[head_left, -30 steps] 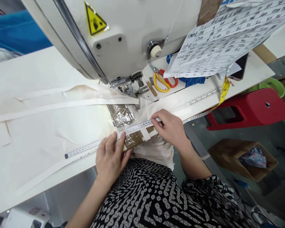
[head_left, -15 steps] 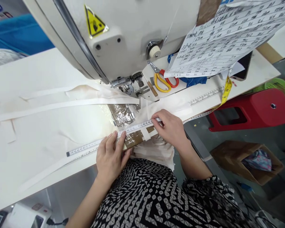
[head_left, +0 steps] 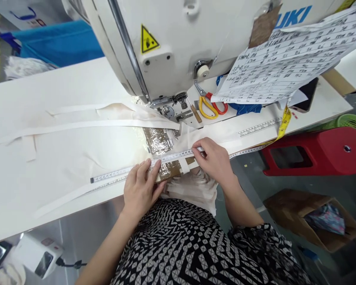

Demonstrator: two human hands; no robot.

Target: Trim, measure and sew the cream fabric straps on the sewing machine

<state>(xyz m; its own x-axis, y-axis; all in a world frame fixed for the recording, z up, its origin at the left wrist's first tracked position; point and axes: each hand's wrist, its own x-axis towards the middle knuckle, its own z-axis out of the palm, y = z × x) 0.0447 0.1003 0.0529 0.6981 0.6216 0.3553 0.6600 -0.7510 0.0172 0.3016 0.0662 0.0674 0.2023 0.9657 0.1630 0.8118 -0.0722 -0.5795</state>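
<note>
A white tape measure [head_left: 109,174] lies stretched along the front of the table over thin pale fabric [head_left: 77,158]. My left hand [head_left: 141,182] rests on it with fingers extended, pressing the tape and cloth down near the table edge. Between thumb and forefinger, my right hand [head_left: 210,160] pinches the tape further right. Beyond my right hand the tape runs along the table edge, and its yellow side [head_left: 284,120] shows at the right. Just behind the tape, fabric with a white band [head_left: 106,125] leads to the sewing machine's needle area. More cloth [head_left: 192,188] hangs down at my lap.
The sewing machine [head_left: 172,47] stands behind my hands. Scissors [head_left: 209,107] and a wooden-handled tool [head_left: 195,114] lie right of its needle area. A handwritten sheet [head_left: 284,59] hangs at right, near a phone [head_left: 305,95]. A red stool [head_left: 320,152] and a cardboard box [head_left: 296,217] are on the floor.
The camera view has shifted, so the machine and table sit further right in the picture. Both hands keep the same hold on the tape measure, which lies as before.
</note>
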